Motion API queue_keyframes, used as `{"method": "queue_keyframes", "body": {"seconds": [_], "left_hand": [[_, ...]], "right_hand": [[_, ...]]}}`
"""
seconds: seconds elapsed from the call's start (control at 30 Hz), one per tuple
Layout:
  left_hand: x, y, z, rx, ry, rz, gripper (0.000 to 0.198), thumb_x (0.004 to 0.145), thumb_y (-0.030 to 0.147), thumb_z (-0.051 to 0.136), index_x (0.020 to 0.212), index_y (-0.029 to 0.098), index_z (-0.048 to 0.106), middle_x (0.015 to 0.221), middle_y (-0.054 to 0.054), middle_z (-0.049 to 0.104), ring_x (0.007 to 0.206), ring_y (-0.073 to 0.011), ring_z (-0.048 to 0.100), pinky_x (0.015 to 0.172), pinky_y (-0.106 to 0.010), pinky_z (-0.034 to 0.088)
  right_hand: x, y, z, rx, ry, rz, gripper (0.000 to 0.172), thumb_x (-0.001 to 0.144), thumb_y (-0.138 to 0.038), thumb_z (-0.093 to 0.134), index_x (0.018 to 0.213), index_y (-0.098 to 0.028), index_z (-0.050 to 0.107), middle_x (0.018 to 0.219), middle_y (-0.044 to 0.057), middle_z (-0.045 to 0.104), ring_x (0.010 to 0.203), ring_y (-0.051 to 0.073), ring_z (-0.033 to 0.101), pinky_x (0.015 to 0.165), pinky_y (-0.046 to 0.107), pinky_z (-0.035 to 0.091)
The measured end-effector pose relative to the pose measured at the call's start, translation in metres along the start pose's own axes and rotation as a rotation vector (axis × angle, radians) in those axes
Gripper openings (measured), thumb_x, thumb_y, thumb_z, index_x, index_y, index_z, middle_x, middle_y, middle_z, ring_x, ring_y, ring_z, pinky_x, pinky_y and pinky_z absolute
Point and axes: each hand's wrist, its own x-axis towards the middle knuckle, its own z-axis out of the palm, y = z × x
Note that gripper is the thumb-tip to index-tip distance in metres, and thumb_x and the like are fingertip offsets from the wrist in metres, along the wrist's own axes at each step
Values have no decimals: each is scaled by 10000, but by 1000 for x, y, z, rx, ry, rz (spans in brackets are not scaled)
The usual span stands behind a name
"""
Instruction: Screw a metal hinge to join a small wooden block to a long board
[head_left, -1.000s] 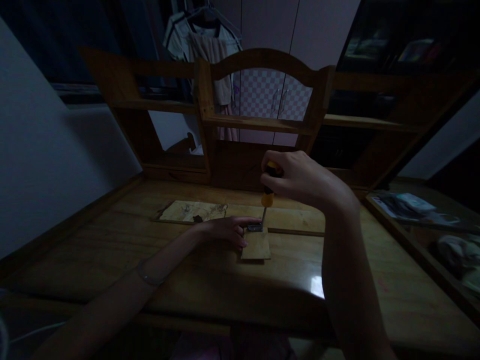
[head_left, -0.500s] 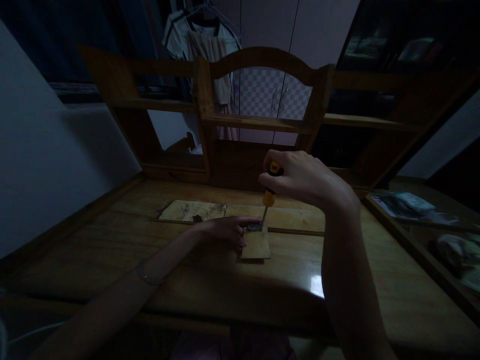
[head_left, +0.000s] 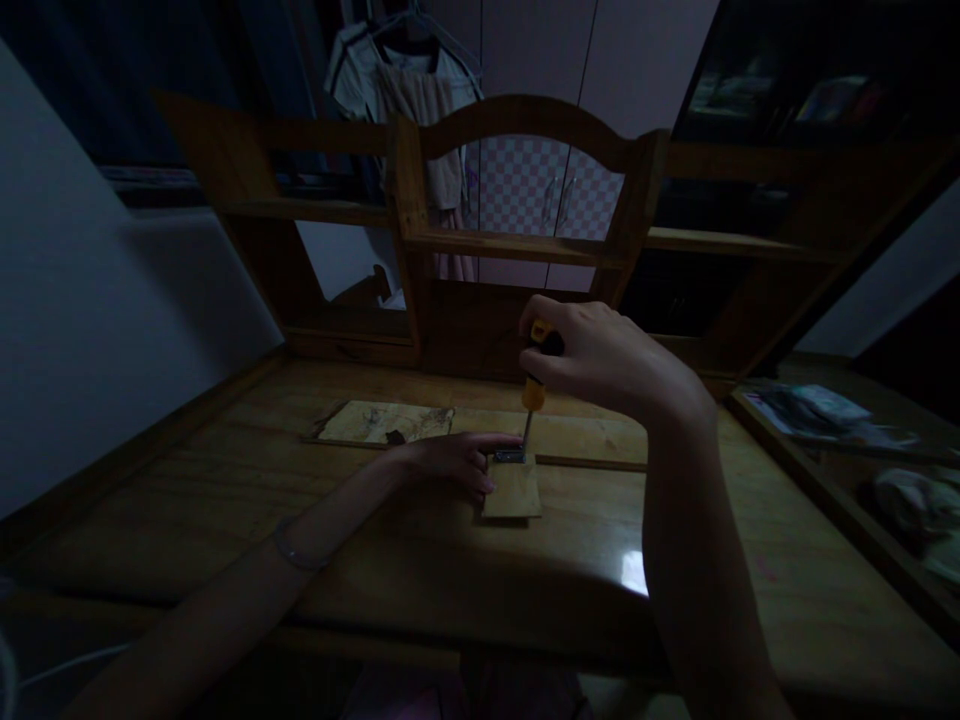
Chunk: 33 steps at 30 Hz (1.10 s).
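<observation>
you had one tabletop (head_left: 589, 525) before you, with one wooden shelf unit (head_left: 517, 244) standing along its far side. one long strip of board (head_left: 589, 436) lay across the middle, stained at its left part; whether it was a single piece was hard to tell. your two hands worked just there. your right hand (head_left: 604, 352) was closed around one yellow-and-black screwdriver (head_left: 533, 394), held nearly upright. your left hand (head_left: 454, 462) was half curled, index finger stretched to the metal piece; how firmly it gripped, i cannot tell. one small board (head_left: 512, 492) lay beside that hand, at the strip's near edge. one metal piece (head_left: 511, 455) sat on its far end, the screwdriver's tip at its right end. compared with half a second earlier, the handle had shifted slightly left; your left hand and the small board had stayed put.
</observation>
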Motion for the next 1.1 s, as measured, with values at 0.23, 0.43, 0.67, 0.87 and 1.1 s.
{"method": "queue_keyframes", "body": {"seconds": [0.23,0.43,0.67,0.87,1.1], "left_hand": [[2,0,-2,13,-35,7,1006,739,216,807,1544,282,206,921,-55,648,846,-189,664,779,-333,556],[0,2,2,1,17,2,978,738,223,807,1534,277,242,856,-28,625,801,-173,651,756,-318,547],[0,3,2,-18,-9,-9,996,731,218,808,1538,282,228,872,-38,634,802,-179,652,783,-344,539],[-1,1,1,-11,3,-8,1013,735,221,810,1543,290,203,881,-38,633,825,-182,657,795,-346,542],[0,-2,1,-37,-9,5,1012,731,207,812,1542,289,212,947,-65,645,850,-193,663,807,-357,548]], "right_hand": [[3,2,1,-56,-2,41,271,930,-414,534,1017,-163,589,903,82,625,787,236,574,644,295,345],[1,2,-1,52,-14,-18,161,901,-322,543,954,-181,600,858,49,613,799,214,566,668,281,361],[0,-1,0,-16,17,-12,193,907,-356,567,948,-172,609,878,60,616,815,225,575,659,292,349],[2,-1,0,-24,13,-25,134,945,-292,538,925,-178,606,847,50,609,802,213,582,670,290,352],[2,-3,0,28,1,-32,143,910,-302,546,926,-167,591,919,65,613,854,222,576,729,291,387]]}}
